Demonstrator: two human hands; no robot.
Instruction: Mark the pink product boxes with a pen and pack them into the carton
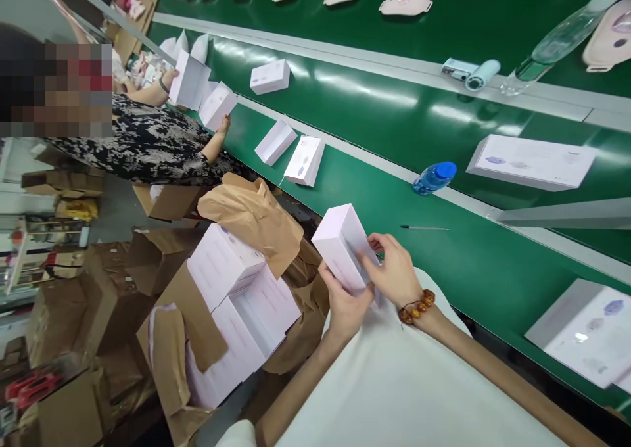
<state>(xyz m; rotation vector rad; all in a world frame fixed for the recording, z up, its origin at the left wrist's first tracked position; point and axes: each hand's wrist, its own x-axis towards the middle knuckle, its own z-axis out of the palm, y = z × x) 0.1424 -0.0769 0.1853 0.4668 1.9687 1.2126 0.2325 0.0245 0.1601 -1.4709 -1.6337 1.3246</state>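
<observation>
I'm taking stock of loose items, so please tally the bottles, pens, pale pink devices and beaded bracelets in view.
Bottles: 2
Pens: 1
Pale pink devices: 8, one cut off at the right edge
Beaded bracelets: 1
Total: 12

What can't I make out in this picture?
- Head view: part of the held box, hidden by the left hand.
- Head view: fine print on the long white box at right, too small to read.
- Head view: rest of the pink device at upper right, cut off by the right edge.
</observation>
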